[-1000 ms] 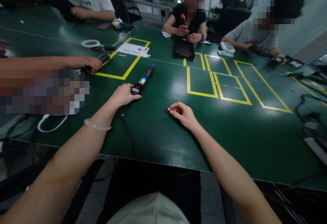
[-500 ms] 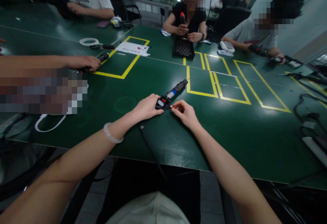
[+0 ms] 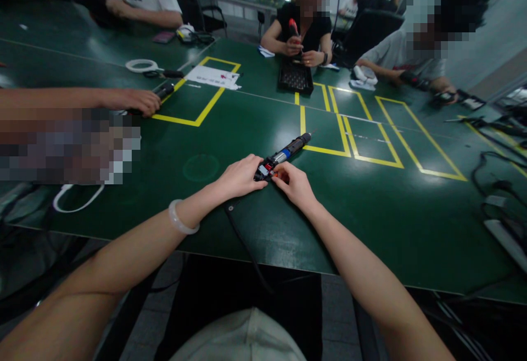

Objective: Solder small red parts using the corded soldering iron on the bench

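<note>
A black electric screwdriver (image 3: 288,151) with a blue band and a red-and-white rear end lies on the green table (image 3: 255,130), its tip pointing up and to the right. My left hand (image 3: 241,176) is closed on its rear end. My right hand (image 3: 291,182) pinches a small red part (image 3: 275,174) and presses it against that same rear end, so both hands meet there. A black cable (image 3: 241,235) runs from the tool back over the table's near edge.
Yellow taped rectangles (image 3: 349,130) mark the table beyond the tool. A black tray (image 3: 295,78) sits in front of a seated person across the table. Another person's hand (image 3: 135,100) rests at the left on a dark tool. Cables (image 3: 494,185) lie at the right edge.
My left hand has dragged the screwdriver from the left to the table's middle and turned its tip rightward. My right hand with the small red part now touches the tool's rear end.
</note>
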`<control>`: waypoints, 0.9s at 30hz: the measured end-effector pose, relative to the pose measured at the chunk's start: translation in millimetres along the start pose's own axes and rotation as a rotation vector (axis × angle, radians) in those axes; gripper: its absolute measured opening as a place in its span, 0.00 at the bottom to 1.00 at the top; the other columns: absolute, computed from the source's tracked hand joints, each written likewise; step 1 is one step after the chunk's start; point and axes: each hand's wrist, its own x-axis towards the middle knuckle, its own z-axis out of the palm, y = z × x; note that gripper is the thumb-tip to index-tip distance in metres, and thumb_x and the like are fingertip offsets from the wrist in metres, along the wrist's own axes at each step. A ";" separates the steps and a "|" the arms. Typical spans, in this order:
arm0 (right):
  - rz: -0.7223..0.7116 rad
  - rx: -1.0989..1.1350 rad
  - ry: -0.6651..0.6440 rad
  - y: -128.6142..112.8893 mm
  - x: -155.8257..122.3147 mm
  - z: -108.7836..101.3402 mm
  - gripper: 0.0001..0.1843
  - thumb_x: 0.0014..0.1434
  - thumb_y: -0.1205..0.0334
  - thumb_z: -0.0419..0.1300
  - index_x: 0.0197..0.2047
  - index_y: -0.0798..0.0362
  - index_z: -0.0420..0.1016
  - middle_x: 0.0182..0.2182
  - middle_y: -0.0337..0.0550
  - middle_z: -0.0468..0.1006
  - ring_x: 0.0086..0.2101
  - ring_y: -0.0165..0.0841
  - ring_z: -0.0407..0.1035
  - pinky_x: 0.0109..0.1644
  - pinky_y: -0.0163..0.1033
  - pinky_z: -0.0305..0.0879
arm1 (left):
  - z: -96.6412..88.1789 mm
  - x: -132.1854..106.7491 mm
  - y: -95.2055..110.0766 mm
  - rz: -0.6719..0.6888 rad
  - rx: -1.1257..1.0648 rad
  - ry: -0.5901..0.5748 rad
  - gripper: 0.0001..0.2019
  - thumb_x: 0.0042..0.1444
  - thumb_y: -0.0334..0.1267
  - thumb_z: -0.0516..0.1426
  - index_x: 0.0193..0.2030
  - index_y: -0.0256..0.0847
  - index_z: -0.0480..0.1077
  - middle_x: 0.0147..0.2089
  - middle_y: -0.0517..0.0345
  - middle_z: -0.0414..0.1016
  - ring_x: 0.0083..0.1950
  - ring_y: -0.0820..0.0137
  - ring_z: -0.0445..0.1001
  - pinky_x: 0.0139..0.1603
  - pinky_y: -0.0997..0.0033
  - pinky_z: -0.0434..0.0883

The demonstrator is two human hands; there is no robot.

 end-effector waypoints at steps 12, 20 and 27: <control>-0.066 -0.008 -0.021 -3.9 -1.7 -2.3 0.12 0.59 0.70 0.53 0.46 0.51 0.69 0.36 0.43 0.77 0.35 0.35 0.71 0.43 0.39 0.66 | 5.2 4.1 23.9 -0.111 0.219 0.075 0.26 0.62 0.58 0.54 0.51 0.34 0.68 0.50 0.39 0.72 0.50 0.50 0.75 0.46 0.59 0.69; -0.088 0.038 -0.021 -2.7 -3.0 -0.7 0.18 0.60 0.69 0.52 0.53 0.51 0.67 0.43 0.45 0.78 0.40 0.35 0.73 0.48 0.41 0.69 | 0.0 5.2 19.6 -0.185 0.305 0.056 0.26 0.66 0.57 0.50 0.54 0.35 0.70 0.53 0.40 0.71 0.51 0.53 0.74 0.47 0.61 0.70; -0.073 0.020 -0.015 0.2 -6.0 -7.1 0.16 0.61 0.67 0.53 0.52 0.51 0.68 0.41 0.45 0.77 0.38 0.34 0.72 0.45 0.40 0.69 | -12.5 9.9 1.5 -0.208 0.312 -0.009 0.26 0.66 0.57 0.50 0.58 0.36 0.68 0.54 0.40 0.70 0.54 0.53 0.72 0.50 0.60 0.69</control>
